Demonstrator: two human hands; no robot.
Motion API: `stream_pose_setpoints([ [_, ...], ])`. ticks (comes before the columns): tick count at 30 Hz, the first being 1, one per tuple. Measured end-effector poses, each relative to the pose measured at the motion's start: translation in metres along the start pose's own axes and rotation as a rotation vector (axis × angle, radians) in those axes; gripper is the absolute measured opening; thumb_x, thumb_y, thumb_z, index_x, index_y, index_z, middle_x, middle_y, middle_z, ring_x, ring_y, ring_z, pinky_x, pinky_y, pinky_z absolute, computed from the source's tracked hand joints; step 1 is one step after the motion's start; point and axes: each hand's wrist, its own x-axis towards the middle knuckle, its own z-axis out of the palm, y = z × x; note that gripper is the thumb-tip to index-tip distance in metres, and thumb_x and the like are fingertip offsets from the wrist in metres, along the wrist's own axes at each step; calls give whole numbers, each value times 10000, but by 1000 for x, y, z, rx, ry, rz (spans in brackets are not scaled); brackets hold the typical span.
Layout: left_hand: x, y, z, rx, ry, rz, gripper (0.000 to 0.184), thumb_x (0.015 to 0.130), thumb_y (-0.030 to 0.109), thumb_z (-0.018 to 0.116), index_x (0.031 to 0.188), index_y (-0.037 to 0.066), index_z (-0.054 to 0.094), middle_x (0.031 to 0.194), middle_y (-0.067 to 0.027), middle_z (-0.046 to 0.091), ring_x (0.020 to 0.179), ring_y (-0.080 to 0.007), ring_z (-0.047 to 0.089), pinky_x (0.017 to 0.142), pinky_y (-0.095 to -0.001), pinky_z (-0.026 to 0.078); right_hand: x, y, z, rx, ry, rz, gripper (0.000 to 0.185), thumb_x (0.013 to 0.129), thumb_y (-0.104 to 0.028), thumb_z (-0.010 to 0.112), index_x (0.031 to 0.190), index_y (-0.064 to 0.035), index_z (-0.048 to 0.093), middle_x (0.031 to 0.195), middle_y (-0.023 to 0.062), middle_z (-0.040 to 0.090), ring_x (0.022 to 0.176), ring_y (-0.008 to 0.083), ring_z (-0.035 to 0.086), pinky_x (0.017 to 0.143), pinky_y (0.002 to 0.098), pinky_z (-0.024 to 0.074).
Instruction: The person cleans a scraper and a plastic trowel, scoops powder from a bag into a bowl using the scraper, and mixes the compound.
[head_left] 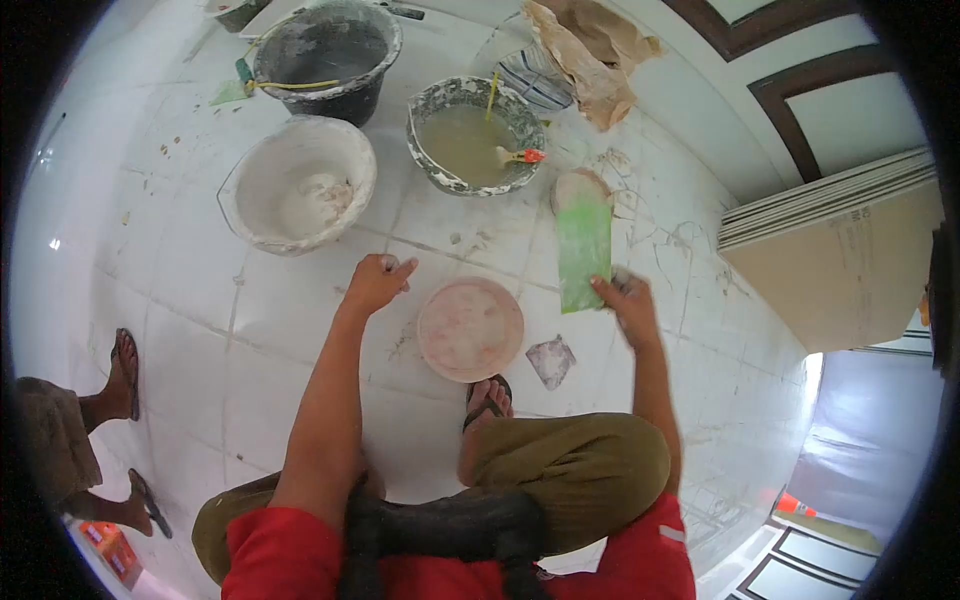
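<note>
My right hand (628,303) grips the near end of a green flat rectangular piece (584,250), dusted with white. Its far end overlaps a round, pale pinkish dish (580,184). My left hand (381,284) is loosely closed above the floor, thumb out, with nothing visible in it. Between my hands, a round pink basin (470,330) coated with whitish residue stands by my foot. To its right lies a small grey, powder-stained square piece (551,361).
Ahead stand a white-crusted bucket (297,185), a black bucket (325,60) and a bucket of murky water (470,140) holding a brush (520,156). A torn paper bag (590,60) is behind. Stacked boards (850,250) lean right. Another person's feet (125,372) are left.
</note>
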Motion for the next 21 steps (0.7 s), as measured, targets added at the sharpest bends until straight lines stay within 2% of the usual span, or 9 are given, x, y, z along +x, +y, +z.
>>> stream_pose_setpoints([
  [3, -4, -12, 8, 85, -101, 122, 534, 863, 503, 793, 759, -17, 727, 681, -103, 705, 568, -203, 650, 534, -374, 524, -29, 104, 27, 448, 247, 274, 449, 939, -318, 763, 1190, 44, 672, 1041, 86, 701, 901, 167, 635, 766, 338, 514],
  [5, -8, 1, 13, 315, -496, -213, 612, 780, 605, 814, 670, 14, 698, 641, -113, 689, 539, -197, 623, 559, -368, 511, -48, 158, 41, 775, 266, 339, 292, 968, -242, 708, 1139, -13, 647, 1008, 66, 654, 924, 213, 600, 823, 396, 486],
  [7, -10, -17, 35, 413, -658, -259, 689, 731, 687, 807, 702, 3, 725, 643, -115, 685, 535, -208, 624, 553, -367, 524, -66, 183, 47, 817, 377, 469, 256, 970, -241, 699, 1125, -43, 655, 999, 49, 647, 923, 197, 585, 827, 388, 472],
  [9, -24, -9, 40, 504, -724, -256, 667, 771, 644, 783, 734, -20, 741, 657, -136, 698, 569, -273, 658, 613, -396, 554, -70, 209, 53, 815, 358, 482, 260, 963, -245, 712, 1124, -48, 659, 980, 40, 648, 885, 187, 583, 797, 374, 470],
  [13, -24, -38, 58, 475, -679, -121, 642, 796, 581, 753, 841, -59, 748, 812, -212, 743, 768, -362, 719, 759, -431, 573, -47, 206, 56, 597, 287, 508, 273, 957, -241, 732, 1130, -38, 675, 951, 23, 670, 831, 166, 609, 743, 351, 500],
  [14, -23, -39, 58, 472, -644, -105, 634, 797, 550, 744, 920, -73, 740, 929, -247, 739, 888, -386, 712, 833, -438, 559, -42, 199, 59, 607, 285, 498, 273, 957, -241, 732, 1130, -38, 675, 951, 23, 670, 831, 166, 609, 743, 351, 500],
  [16, -12, -43, 54, 493, -601, -82, 705, 777, 533, 743, 1107, -89, 708, 1171, -307, 697, 1109, -406, 676, 962, -437, 531, -29, 185, 67, 526, 267, 401, 255, 920, -260, 785, 983, -28, 700, 838, 20, 662, 699, 137, 600, 612, 310, 521],
  [20, -14, 3, 27, 371, -462, -59, 699, 752, 537, 769, 1066, -85, 719, 1118, -298, 709, 1085, -407, 683, 959, -428, 536, -20, 202, 69, 486, 141, 353, 288, 963, -214, 730, 1146, 3, 689, 990, 55, 709, 833, 154, 661, 705, 318, 551],
  [21, -12, 10, 23, 340, -425, -33, 664, 775, 524, 792, 1061, -70, 710, 1071, -270, 721, 1034, -358, 700, 906, -430, 547, -19, 207, 69, 460, 142, 353, 297, 959, -219, 736, 1145, 8, 689, 976, 54, 710, 814, 151, 659, 692, 311, 549],
])
